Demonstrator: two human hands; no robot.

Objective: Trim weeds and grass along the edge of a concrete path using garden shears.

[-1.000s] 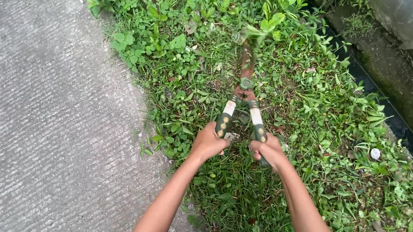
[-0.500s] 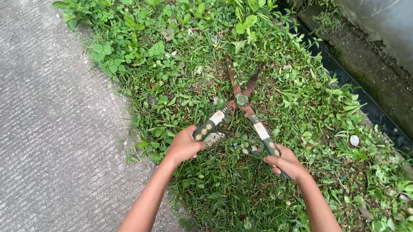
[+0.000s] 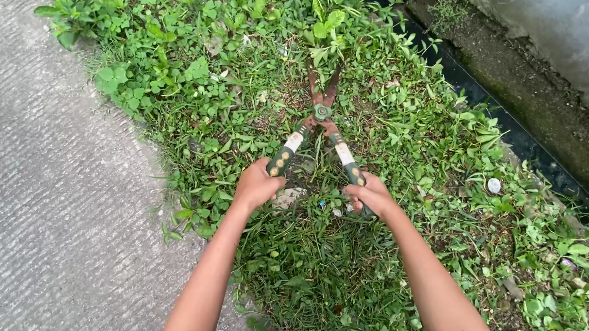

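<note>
The left hand (image 3: 256, 183) is clenched round the left green handle of the garden shears (image 3: 319, 123), and the right hand (image 3: 369, 194) grasps the right handle in the same way. So each grip is closed on the shears. The handles are green with yellow spots and a white band higher up, and they meet at a green pivot. Beyond it the rusty blades (image 3: 321, 85) stand a little apart in a narrow V, their tips down among the weeds (image 3: 198, 71). The shears lie low over a patch of grass (image 3: 322, 269). To the left runs a grey concrete path (image 3: 47, 191). To the right is a dark gutter (image 3: 515, 124) beside a grey wall (image 3: 574, 46). A small round white object (image 3: 494, 185) lies in the grass to the right of the hands.
</note>
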